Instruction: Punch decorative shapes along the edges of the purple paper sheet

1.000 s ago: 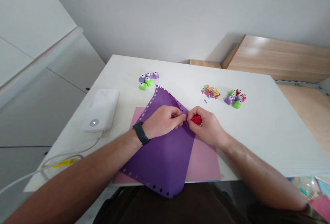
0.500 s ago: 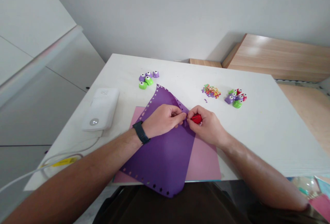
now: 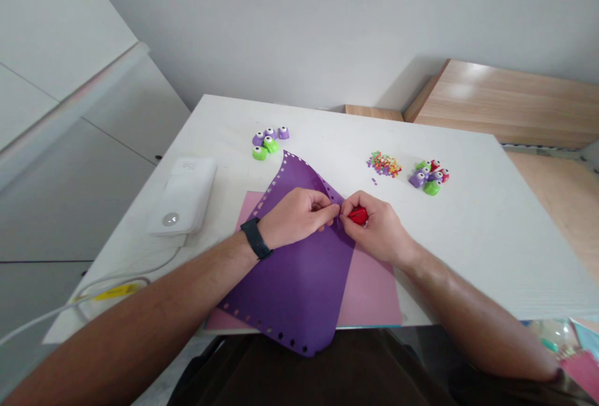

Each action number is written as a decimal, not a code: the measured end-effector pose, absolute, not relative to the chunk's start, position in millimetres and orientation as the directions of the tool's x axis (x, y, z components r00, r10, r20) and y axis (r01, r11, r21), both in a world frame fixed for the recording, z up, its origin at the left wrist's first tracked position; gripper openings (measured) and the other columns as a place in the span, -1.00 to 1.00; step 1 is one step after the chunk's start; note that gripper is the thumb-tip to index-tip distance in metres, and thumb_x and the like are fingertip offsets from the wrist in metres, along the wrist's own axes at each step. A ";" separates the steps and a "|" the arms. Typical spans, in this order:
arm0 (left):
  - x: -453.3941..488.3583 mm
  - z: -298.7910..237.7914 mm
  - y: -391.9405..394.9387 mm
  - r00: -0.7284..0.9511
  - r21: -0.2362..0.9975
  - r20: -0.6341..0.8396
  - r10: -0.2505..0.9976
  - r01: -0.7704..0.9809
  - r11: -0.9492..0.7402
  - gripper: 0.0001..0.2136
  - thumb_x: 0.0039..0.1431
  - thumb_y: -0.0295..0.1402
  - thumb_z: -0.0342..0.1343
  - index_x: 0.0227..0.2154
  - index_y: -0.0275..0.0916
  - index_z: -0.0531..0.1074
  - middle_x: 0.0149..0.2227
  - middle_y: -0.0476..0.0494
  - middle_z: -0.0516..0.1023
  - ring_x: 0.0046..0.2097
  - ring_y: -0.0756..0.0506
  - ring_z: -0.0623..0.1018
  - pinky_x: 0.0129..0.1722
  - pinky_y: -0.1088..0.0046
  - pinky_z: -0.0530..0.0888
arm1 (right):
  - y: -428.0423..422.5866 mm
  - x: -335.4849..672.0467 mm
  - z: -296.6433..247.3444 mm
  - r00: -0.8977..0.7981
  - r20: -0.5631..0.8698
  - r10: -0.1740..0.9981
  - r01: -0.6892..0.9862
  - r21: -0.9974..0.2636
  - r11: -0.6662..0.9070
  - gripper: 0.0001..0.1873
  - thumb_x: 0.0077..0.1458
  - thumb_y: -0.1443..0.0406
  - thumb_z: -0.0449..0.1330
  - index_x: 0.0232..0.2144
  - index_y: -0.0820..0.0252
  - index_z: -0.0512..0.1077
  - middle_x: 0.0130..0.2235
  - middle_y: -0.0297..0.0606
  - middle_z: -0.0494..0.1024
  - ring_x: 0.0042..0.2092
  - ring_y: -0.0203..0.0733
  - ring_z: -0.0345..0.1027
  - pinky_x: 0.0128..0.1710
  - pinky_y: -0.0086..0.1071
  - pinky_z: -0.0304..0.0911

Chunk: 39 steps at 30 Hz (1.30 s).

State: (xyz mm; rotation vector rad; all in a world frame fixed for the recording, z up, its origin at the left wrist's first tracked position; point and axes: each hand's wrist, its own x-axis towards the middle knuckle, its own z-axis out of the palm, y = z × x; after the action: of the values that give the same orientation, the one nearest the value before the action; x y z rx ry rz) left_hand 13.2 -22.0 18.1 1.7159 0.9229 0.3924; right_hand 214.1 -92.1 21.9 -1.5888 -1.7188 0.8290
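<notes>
A purple paper sheet (image 3: pixel 299 287) is set slantwise on top of a pink sheet (image 3: pixel 369 300) at the near edge of the white table (image 3: pixel 472 225), and its bottom corner is poked out past that edge. Its upper edge is curled up and seems to be pinched by the left hand (image 3: pixel 299 216), whose thumb and fingers are closed together. A small red craft punch (image 3: pixel 358 216) is held in the curled right hand (image 3: pixel 377 228), close by the same edge; whether paper is caught in the punch cannot be told, as much is hidden by the fingers. Rows of little holes, some shaped like stars, have been cut along the upper left and lower left edges, and along the upper right edge as far as the hands. No holes can be seen on the lower right edge, so that side seems not to have been punched yet. Bright paper bits (image 3: pixel 384 164) are heaped farther back, between the purple sheet and some big-eyed punches (image 3: pixel 433 188). More punches (image 3: pixel 270 145) are grouped behind the purple sheet's top corner.
</notes>
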 end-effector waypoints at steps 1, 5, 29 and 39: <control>13.0 17.9 -21.9 0.644 0.918 -0.183 0.743 0.383 -0.106 -0.64 0.37 -0.08 0.16 -0.43 -0.24 0.59 -0.47 -0.04 0.61 -0.47 0.02 0.49 -0.44 0.50 0.33 | -92.2 213.9 22.0 -0.057 0.041 0.998 0.592 -0.803 0.067 -0.96 0.12 0.35 0.25 -0.32 0.11 0.49 -0.38 -0.41 0.59 -0.38 -0.29 0.40 -0.34 -0.41 0.28; 12.5 17.0 -22.3 0.651 0.917 -0.175 0.739 0.382 -0.119 -0.65 0.37 -0.10 0.15 -0.42 -0.23 0.59 -0.46 -0.05 0.63 -0.43 -0.01 0.53 -0.42 0.48 0.35 | -91.7 213.7 22.5 -0.055 0.040 0.998 0.596 -0.800 0.065 -0.96 0.12 0.35 0.24 -0.33 0.11 0.48 -0.38 -0.41 0.59 -0.38 -0.29 0.40 -0.33 -0.41 0.28; 11.6 14.2 -21.2 0.653 0.933 -0.229 0.722 0.360 -0.030 -0.67 0.37 -0.08 0.14 -0.36 -0.23 0.56 -0.40 -0.11 0.65 -0.40 -0.02 0.58 -0.48 0.52 0.40 | -44.8 306.3 -2.6 0.370 0.217 0.903 0.737 -0.661 -0.143 -0.89 0.07 0.22 0.28 -0.32 0.10 0.50 -0.27 -0.23 0.65 -0.28 -0.10 0.46 -0.22 -0.24 0.30; 11.6 14.3 -20.7 0.643 0.942 -0.218 0.734 0.336 -0.015 -0.66 0.38 -0.06 0.13 -0.35 -0.23 0.54 -0.40 -0.09 0.64 -0.40 0.00 0.57 -0.50 0.54 0.39 | -42.9 314.0 -0.2 0.449 0.218 0.867 0.711 -0.675 -0.198 -0.84 0.10 0.18 0.33 -0.29 0.11 0.50 -0.29 -0.25 0.65 -0.30 -0.11 0.46 -0.25 -0.25 0.28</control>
State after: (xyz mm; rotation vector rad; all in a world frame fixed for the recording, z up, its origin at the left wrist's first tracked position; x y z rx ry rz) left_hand 11.6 -20.7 14.3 1.6135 0.9015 0.3963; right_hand 314.0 -42.9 -0.2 -1.9679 -1.3200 0.2716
